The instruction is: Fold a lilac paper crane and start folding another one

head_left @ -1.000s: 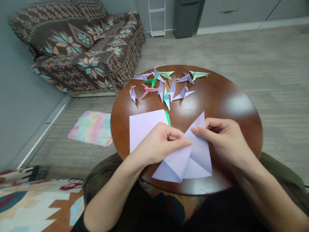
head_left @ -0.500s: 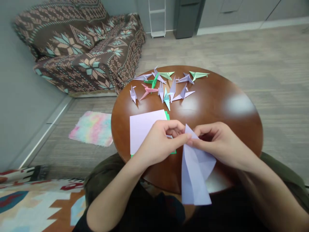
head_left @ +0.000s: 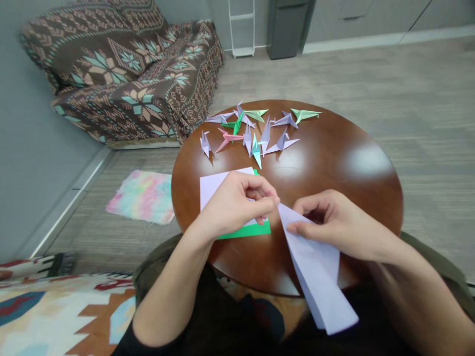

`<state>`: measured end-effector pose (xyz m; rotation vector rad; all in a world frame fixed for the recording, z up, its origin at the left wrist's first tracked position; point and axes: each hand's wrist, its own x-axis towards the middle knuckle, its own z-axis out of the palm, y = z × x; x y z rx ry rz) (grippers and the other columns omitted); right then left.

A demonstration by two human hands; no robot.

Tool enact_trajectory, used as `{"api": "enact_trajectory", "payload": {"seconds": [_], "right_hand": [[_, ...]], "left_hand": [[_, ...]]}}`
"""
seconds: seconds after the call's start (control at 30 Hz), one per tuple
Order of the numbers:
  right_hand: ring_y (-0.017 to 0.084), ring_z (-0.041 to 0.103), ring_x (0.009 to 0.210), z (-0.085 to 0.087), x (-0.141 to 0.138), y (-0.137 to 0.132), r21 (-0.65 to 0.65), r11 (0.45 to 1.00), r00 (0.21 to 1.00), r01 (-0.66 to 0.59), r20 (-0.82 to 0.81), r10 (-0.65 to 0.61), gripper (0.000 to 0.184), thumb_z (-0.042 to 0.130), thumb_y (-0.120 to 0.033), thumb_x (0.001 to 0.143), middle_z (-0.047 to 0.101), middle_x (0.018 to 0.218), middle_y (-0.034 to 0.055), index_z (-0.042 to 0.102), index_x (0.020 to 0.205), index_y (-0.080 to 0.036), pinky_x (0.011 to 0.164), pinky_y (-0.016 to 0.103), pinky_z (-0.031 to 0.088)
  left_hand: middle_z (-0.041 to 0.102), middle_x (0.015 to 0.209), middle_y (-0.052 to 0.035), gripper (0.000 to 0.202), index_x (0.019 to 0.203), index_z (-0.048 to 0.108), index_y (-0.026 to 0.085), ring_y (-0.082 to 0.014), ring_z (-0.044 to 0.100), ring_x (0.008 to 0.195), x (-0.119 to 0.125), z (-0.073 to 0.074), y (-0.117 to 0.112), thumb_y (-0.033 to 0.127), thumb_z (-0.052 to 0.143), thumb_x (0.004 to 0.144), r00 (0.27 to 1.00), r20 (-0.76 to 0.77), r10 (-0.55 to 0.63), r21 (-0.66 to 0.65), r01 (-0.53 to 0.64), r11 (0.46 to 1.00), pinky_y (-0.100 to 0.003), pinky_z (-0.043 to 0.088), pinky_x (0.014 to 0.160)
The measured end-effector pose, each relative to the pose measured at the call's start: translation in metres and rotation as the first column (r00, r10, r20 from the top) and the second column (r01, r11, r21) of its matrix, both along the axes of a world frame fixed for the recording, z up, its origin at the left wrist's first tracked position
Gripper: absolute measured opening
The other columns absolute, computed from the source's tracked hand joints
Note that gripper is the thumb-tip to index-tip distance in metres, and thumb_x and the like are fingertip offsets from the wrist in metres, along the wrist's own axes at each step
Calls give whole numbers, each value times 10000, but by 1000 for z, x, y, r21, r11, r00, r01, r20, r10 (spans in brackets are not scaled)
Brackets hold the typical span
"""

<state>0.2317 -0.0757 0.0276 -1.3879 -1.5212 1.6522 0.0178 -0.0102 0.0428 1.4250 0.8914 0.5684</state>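
A partly folded sheet of lilac origami paper (head_left: 315,277) hangs between my hands over the near edge of the round table. My right hand (head_left: 326,222) grips its upper part, thumb on the near face and fingers behind. At the sheet's top corner, the thumb and forefinger of my left hand (head_left: 245,202) pinch the tip. Under my left hand lies a stack of square paper, a lilac sheet (head_left: 213,190) above a green sheet (head_left: 245,231); my hand hides much of it.
Several folded paper cranes stand toward the table's far side, among them a pink crane (head_left: 228,138), a turquoise crane (head_left: 256,151) and a pale green crane (head_left: 305,114). The brown wooden table (head_left: 334,163) is round. A patterned sofa (head_left: 122,84) and fluffy rug (head_left: 143,198) are at left.
The lilac paper has swung so its lower end points further right, and its top corner has shifted slightly left. My left hand has moved a little left, uncovering more of the green sheet.
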Motion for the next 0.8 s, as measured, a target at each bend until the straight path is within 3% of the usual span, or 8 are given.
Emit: {"api": "enact_trajectory", "payload": {"seconds": [0.07,0.2,0.43,0.63,0.73,0.8], "right_hand": [[111,457,560,-1,0,0,-26,999,999,-21,-28,20,282,809,-331,794,541,603,-28,623,654,-174,496,235,330],[102,442,564,-1,-1,0,-28,998,998,-53,-43,51,240,778,-285,810,524,601,-32,634,658,-169,510,229,332],[94,421,569,0,-5,-1,-36,991,992,-127,-18,126,215,727,-244,809,509,607,-38,613,643,-169,515,221,321],[94,436,554,1,-3,-1,-67,985,987,-157,-44,154,254,733,-290,831,529,600,-35,610,644,-170,486,208,326],[107,472,562,0,0,0,-86,985,986,-151,-88,144,305,758,-366,853,562,616,-22,626,661,-169,508,224,361],[120,486,583,0,1,1,-76,987,985,-141,-111,133,326,773,-423,860,577,630,-15,657,695,-167,537,240,383]], "left_hand": [[626,563,39,26,755,694,138,-70,571,460,-2,2,1,126,709,738,998,-18,-53,19,54,998,-158,462,465],[640,631,29,69,798,714,140,-71,577,500,-2,2,1,128,677,742,957,-80,-278,2,279,960,-156,460,468],[583,561,43,56,731,701,141,-60,536,480,-2,-1,0,186,678,754,919,-163,-360,64,374,925,-146,387,458],[592,574,34,47,697,692,142,-61,524,500,-12,4,8,145,648,715,929,-202,-311,99,335,937,-146,393,465],[610,598,23,64,706,681,141,-70,543,494,-15,6,13,166,640,749,971,-128,-203,116,218,969,-161,442,473],[632,611,15,101,773,698,138,-87,578,495,-13,5,12,234,673,792,975,-65,-213,66,217,974,-182,482,484]]}}
